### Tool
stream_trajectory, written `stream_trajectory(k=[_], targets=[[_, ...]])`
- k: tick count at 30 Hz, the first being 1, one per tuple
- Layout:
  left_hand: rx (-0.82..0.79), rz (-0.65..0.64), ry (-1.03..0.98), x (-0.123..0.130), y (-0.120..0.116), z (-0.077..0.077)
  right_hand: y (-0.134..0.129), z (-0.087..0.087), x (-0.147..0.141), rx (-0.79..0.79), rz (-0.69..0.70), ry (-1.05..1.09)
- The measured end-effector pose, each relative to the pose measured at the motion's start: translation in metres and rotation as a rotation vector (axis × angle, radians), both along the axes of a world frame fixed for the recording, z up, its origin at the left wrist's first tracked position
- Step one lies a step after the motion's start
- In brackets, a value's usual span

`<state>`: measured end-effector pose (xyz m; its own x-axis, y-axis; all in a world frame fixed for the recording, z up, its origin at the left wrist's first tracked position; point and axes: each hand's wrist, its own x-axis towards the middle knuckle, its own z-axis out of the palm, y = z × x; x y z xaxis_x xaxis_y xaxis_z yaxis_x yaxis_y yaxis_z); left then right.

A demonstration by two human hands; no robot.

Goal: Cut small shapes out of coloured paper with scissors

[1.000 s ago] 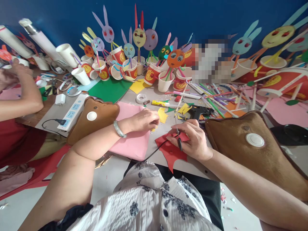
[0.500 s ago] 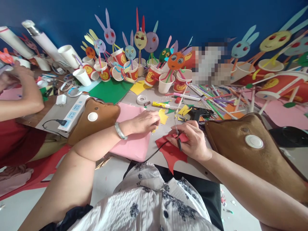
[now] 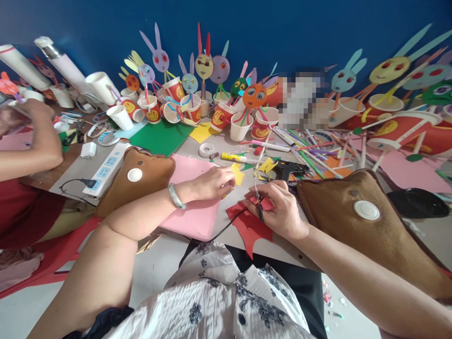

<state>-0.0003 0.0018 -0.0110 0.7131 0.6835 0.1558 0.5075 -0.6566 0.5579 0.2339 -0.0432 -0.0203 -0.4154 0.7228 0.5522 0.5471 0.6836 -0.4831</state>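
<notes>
My right hand [image 3: 282, 209] holds a small pair of scissors [image 3: 260, 212], dark handles in the fingers and blades pointing away from me. It is above a jagged piece of red paper [image 3: 249, 235] at the table's front edge. My left hand [image 3: 212, 183], with a pale bangle at the wrist, hovers over the near end of the pink sheet [image 3: 192, 219]. Its fingers are curled together, and whatever they pinch is hidden. Just beyond those fingertips are yellow paper scraps [image 3: 238, 175]. A black cord [image 3: 226, 229] runs between the hands.
Brown plush cushions lie left [image 3: 136, 181] and right [image 3: 339, 202]. A black glue gun [image 3: 287, 169], a yellow glue stick [image 3: 233, 157] and a tape roll [image 3: 206, 149] are farther in. Paper cups with rabbit-faced figures [image 3: 241, 126] line the wall. Another person's arm [image 3: 38, 141] is at left.
The view has tilted and shifted slightly. Both hands stay in nearly the same places, with the scissors still in the right hand; the other person's hand at left has moved a little.
</notes>
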Motion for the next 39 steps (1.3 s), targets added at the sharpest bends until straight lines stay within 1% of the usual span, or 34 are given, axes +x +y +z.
stream_trajectory(k=[4,7,13,17,24,30,35,39], targets=[[-0.14,0.035,-0.16,0.008,-0.011,0.009,-0.001,0.0,-0.001,-0.09,-0.075,0.043],[-0.132,0.06,-0.211,0.014,-0.019,0.011,-0.001,0.001,-0.002,-0.171,-0.098,0.085],[-0.103,0.063,-0.253,0.02,-0.028,0.01,-0.003,0.0,-0.003,-0.291,-0.071,0.161],[-0.148,0.074,-0.284,0.02,-0.03,0.011,-0.004,-0.002,-0.002,-0.314,-0.085,0.183],[-0.341,0.122,-0.33,0.02,-0.03,0.007,-0.005,0.0,-0.002,-0.321,-0.086,0.23],[-0.52,0.155,-0.41,0.021,-0.028,0.009,-0.005,0.003,-0.003,-0.307,-0.079,0.224],[-0.537,0.158,-0.458,0.022,-0.029,0.008,-0.005,0.002,-0.003,-0.33,-0.08,0.256],[-0.546,0.178,-0.461,0.022,-0.028,0.009,-0.005,0.006,-0.004,-0.397,-0.046,0.341]])
